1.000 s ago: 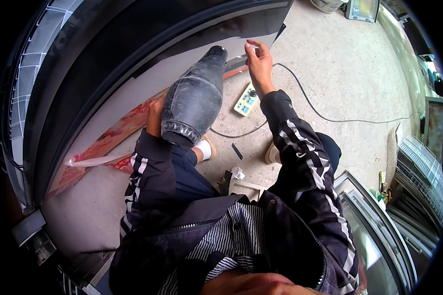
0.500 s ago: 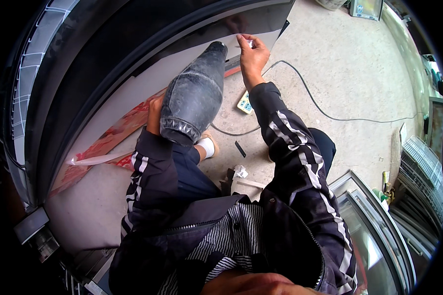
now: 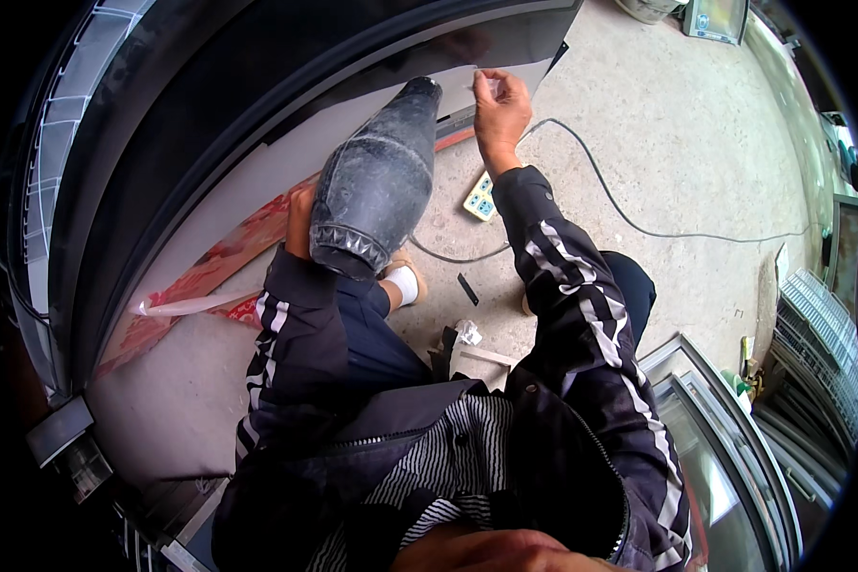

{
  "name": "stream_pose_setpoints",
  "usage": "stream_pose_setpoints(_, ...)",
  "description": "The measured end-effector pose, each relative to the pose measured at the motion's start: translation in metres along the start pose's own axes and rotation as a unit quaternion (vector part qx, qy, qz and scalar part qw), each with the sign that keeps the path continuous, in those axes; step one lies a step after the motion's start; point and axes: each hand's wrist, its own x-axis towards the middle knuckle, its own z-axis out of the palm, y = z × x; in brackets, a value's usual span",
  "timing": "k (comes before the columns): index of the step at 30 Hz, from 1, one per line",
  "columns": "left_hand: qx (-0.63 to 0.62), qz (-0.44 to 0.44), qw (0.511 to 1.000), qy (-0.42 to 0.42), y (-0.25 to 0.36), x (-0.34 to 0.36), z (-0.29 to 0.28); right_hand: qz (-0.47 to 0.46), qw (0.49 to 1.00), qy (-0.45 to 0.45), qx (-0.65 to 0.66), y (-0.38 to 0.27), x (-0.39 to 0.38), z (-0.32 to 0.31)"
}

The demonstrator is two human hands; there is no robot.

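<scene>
A dark grey, bulbous bottle-shaped thing [image 3: 379,172], scuffed and narrowing to a tip, points away from me toward a large flat panel [image 3: 372,93] with a glossy dark band. My left hand [image 3: 298,221] is closed at its left side, mostly hidden behind it; the grip itself does not show. To the right of the tip, my right hand [image 3: 501,107] pinches a small, pale, see-through scrap in front of the panel's lower part. What the scrap is cannot be made out.
A power strip [image 3: 480,197] and a dark cable [image 3: 601,181] lie on the concrete floor. Red-patterned sheeting [image 3: 234,246] runs along the panel's base. A black strip [image 3: 467,289] and crumpled white scrap [image 3: 468,332] lie near my feet. Framed glass doors [image 3: 710,429] and wire racks [image 3: 815,324] stand at right.
My right hand has shifted slightly right, away from the grey thing's tip, its fingers still pinched. The grey thing and my left hand look nearly unmoved; the whole view has shifted a little.
</scene>
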Motion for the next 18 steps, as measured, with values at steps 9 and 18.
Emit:
stream_pose_setpoints(9, 0.014, 0.004, 1.000, -0.004, 0.010, -0.002, -0.003, -0.016, 0.999, 0.007, -0.038, 0.001, 0.004, 0.002)
stream_pose_setpoints(18, 0.022, 0.005, 1.000, -0.007, 0.015, -0.003, -0.004, -0.075, 0.995, 0.012, -0.066, -0.004, 0.008, 0.005)
